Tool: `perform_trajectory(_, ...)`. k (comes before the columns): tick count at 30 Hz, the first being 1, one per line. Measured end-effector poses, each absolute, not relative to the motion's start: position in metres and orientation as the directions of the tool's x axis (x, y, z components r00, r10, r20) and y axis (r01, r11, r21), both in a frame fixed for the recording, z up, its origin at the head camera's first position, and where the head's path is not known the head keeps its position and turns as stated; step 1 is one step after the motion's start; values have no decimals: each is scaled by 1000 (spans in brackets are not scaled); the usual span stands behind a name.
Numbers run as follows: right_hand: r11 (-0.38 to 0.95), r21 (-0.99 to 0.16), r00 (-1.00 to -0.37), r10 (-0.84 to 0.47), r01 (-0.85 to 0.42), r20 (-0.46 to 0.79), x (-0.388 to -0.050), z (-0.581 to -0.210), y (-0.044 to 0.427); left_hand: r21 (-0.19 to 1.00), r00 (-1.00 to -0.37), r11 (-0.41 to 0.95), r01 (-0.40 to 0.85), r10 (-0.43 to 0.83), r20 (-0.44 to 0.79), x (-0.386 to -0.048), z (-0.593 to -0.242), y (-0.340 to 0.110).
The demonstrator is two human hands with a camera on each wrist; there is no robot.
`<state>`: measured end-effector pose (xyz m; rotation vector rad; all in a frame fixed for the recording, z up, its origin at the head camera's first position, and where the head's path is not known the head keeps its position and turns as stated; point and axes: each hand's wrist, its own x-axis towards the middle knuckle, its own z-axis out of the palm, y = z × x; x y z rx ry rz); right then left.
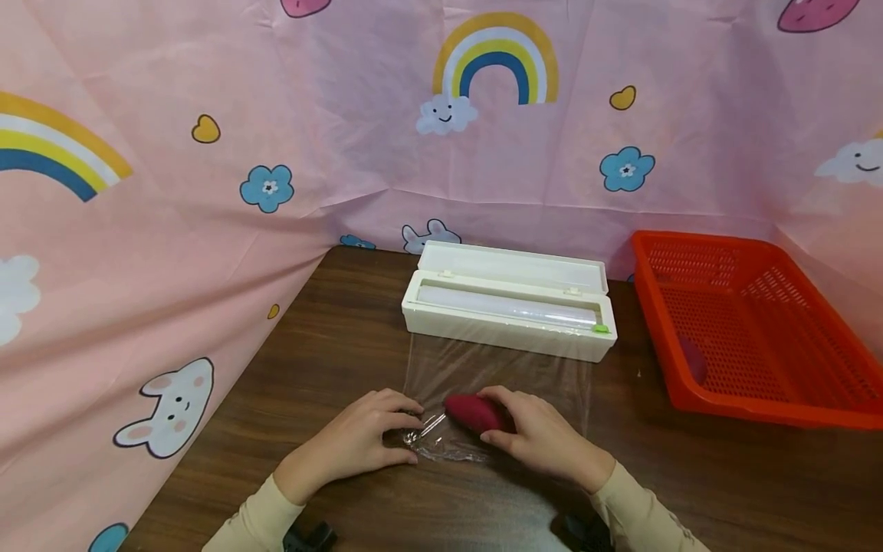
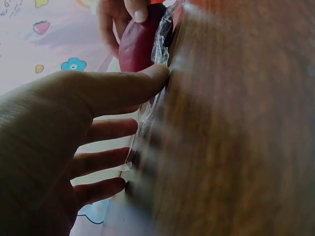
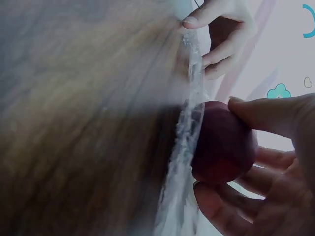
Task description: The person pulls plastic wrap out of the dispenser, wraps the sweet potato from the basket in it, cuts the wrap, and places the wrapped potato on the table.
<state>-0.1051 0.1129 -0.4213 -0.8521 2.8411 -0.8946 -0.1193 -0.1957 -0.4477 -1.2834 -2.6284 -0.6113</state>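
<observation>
A smooth dark red object, rounded and tapered like a sweet potato [image 1: 476,412], lies on a sheet of clear plastic wrap [image 1: 538,377]. My right hand [image 1: 545,438] grips its right end between thumb and fingers; in the right wrist view its round end [image 3: 224,145] shows between them. My left hand [image 1: 359,441] rests at the sheet's front left corner, fingers spread and slightly bent, close to the crumpled edge [image 2: 147,115]. The sheet runs back to a roll of plastic wrap [image 1: 507,304] inside a white dispenser box [image 1: 510,337] with its lid raised.
On the right of the dark wooden table [image 1: 331,330] stands a red-orange plastic basket [image 1: 759,414], with a dark purplish-red object [image 1: 692,359] partly visible inside. A green slider [image 1: 601,328] sits at the box's right end. A pink printed cloth [image 1: 345,115] hangs behind and along the left.
</observation>
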Motion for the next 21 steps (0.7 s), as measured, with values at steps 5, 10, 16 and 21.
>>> perform_trajectory(5,685,-570,-862,-499,-453,86,-108,-422,114,275,-597,530,802,723,348,-120,-450,-195)
perform_trajectory(10,675,-595,-863,-502,-436,63,-110,-422,114,248,-554,497,831,704,444,-122,-455,-193)
perform_trajectory(16,670,-613,-864,-502,-419,42,-112,-421,115,260,-563,502,825,689,456,-123,-456,-191)
perform_trajectory(21,671,-614,-865,-499,-416,40,-112,-421,116,264,-574,509,819,717,396,-120,-458,-188)
